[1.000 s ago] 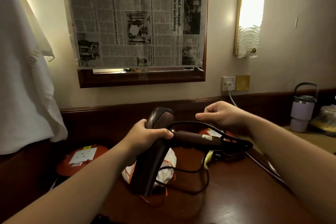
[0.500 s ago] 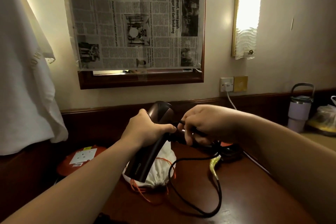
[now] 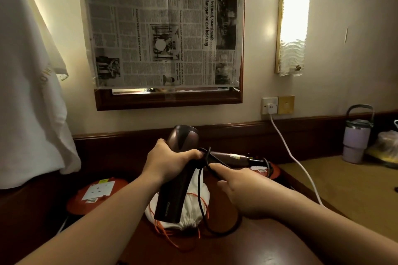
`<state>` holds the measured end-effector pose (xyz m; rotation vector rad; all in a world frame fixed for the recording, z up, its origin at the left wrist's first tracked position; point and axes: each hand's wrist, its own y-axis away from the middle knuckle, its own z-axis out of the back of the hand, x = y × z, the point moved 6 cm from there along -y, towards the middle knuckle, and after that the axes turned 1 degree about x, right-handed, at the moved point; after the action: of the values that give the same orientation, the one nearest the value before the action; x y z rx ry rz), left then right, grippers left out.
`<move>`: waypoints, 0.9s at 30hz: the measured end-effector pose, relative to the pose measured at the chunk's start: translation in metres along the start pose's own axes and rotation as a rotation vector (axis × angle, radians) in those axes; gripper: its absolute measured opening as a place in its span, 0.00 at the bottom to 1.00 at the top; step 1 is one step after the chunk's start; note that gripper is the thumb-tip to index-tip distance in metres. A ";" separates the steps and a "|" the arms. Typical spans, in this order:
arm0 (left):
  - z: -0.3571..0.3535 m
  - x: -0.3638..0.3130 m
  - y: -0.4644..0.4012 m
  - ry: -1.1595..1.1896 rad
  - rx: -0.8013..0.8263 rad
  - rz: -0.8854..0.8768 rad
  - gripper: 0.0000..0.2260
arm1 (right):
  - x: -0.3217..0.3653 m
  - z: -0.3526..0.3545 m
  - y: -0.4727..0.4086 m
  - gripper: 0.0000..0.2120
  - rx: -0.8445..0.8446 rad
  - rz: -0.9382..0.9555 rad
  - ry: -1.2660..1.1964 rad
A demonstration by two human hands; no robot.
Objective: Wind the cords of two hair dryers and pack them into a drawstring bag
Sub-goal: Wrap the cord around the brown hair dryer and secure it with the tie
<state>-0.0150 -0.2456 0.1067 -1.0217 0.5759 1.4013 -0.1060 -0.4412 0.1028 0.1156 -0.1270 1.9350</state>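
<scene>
Dark polished wood forms the tabletop (image 3: 269,243), set below a mirror covered with newspaper (image 3: 163,28). A brown hair dryer (image 3: 178,170) is held above it, gripped at the bend by the clenched fingers of the left hand (image 3: 170,161). Its black cord (image 3: 201,196) is pinched by the right hand (image 3: 243,189) just beside the folded handle and is looped down onto the wood. A white drawstring bag (image 3: 193,202) with orange strings is lain beneath the dryer.

We note a dark brown hair dryer (image 3: 174,185) held tilted, black cord (image 3: 201,191) looped at its handle, above a white drawstring bag (image 3: 200,198) with orange strings.
</scene>
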 end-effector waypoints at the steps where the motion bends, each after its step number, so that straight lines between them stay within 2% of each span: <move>1: 0.000 0.001 0.000 0.024 0.000 0.007 0.49 | -0.002 -0.001 0.000 0.26 -0.015 -0.006 0.024; 5: -0.002 0.002 0.002 0.076 0.018 0.030 0.50 | -0.015 -0.002 -0.003 0.23 -0.099 -0.025 -0.145; 8: -0.001 0.003 0.001 0.081 0.008 0.046 0.50 | -0.011 0.003 0.003 0.15 -0.123 0.028 0.032; 11: 0.000 0.007 0.000 0.110 0.004 0.076 0.50 | -0.011 0.009 0.007 0.09 -0.190 0.035 0.064; 14: -0.001 0.013 -0.001 0.145 0.016 0.110 0.49 | -0.014 0.008 0.014 0.12 -0.239 0.018 0.042; 19: -0.001 0.015 0.002 0.200 0.019 0.137 0.47 | -0.025 0.009 0.021 0.11 -0.293 -0.002 0.012; 21: -0.003 0.014 0.002 0.204 0.031 0.131 0.46 | -0.026 0.004 0.017 0.11 -0.257 0.029 0.067; 27: -0.004 0.013 0.004 0.175 0.035 0.120 0.46 | -0.033 -0.005 0.009 0.13 -0.245 0.015 -0.019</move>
<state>-0.0164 -0.2427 0.0926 -1.1029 0.7991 1.4095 -0.1028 -0.4737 0.0929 -0.0299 -0.3769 1.9181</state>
